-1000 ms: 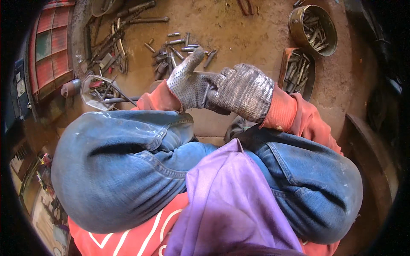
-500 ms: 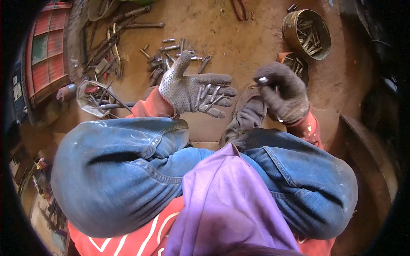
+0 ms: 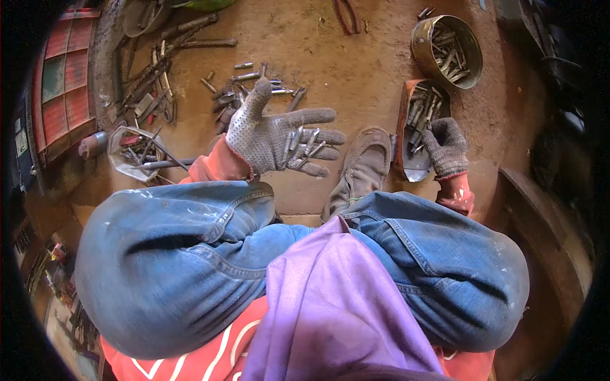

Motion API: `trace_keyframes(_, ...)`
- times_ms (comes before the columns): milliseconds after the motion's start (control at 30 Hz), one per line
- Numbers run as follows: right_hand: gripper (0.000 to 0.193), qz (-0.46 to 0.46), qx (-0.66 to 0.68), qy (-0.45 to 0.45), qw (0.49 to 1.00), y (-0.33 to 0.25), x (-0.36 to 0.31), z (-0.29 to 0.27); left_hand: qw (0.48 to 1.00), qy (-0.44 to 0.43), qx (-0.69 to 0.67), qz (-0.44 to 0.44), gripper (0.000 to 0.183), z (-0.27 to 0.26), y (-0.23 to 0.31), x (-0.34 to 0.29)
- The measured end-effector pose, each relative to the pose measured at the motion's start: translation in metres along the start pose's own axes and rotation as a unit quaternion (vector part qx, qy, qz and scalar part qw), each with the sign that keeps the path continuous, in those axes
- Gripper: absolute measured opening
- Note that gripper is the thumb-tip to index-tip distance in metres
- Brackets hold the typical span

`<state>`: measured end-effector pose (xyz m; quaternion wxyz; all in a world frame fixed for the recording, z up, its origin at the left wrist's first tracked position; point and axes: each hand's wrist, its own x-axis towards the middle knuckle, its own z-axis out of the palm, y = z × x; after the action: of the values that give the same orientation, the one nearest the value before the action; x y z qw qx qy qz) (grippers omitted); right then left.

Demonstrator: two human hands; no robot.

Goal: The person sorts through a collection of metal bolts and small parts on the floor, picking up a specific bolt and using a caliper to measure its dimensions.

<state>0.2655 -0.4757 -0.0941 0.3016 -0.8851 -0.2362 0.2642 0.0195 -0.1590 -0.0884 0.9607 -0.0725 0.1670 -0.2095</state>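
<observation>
My left hand [image 3: 270, 136], in a grey dotted work glove, is turned palm up with its fingers spread. Several small, shiny metal bits [image 3: 305, 143] lie across its fingers. To the right, my right hand [image 3: 447, 146] wears a matching glove and reaches to the right edge of an orange-brown tray [image 3: 405, 143]. Its fingers are curled down at the tray's rim, and what they hold, if anything, is hidden. More metal bits [image 3: 419, 114] fill the tray. Beyond my left hand, a loose pile of metal bits [image 3: 232, 95] lies on the ground.
A round tin [image 3: 427, 54] full of metal bits stands beyond the tray. At the left are a whitish container [image 3: 121, 166] of tools and scrap, long rusty bars [image 3: 206, 44] and a red panel [image 3: 67, 76]. My shoe [image 3: 370, 155] rests between my hands.
My right hand has moved right and down, away from my left hand to the tray, which now shows more fully. The left hand stays palm up with the bits on it.
</observation>
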Motion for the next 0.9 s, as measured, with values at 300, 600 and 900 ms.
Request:
trace_keyframes(300,0.028,-0.19,-0.134,-0.023,0.972,-0.072,-0.003,0.018,1.0,0.019,0.021,-0.005,0.121,0.001,0.001,0.0)
trace_keyframes(600,0.022,-0.177,-0.135,-0.071,0.972,-0.062,-0.009,0.026,1.0,0.023,0.004,0.001,0.121,-0.007,0.002,-0.001)
trace_keyframes(900,0.018,-0.232,-0.156,-0.123,0.952,-0.078,0.0,0.042,1.0,0.003,-0.008,0.019,0.114,-0.008,0.003,-0.008)
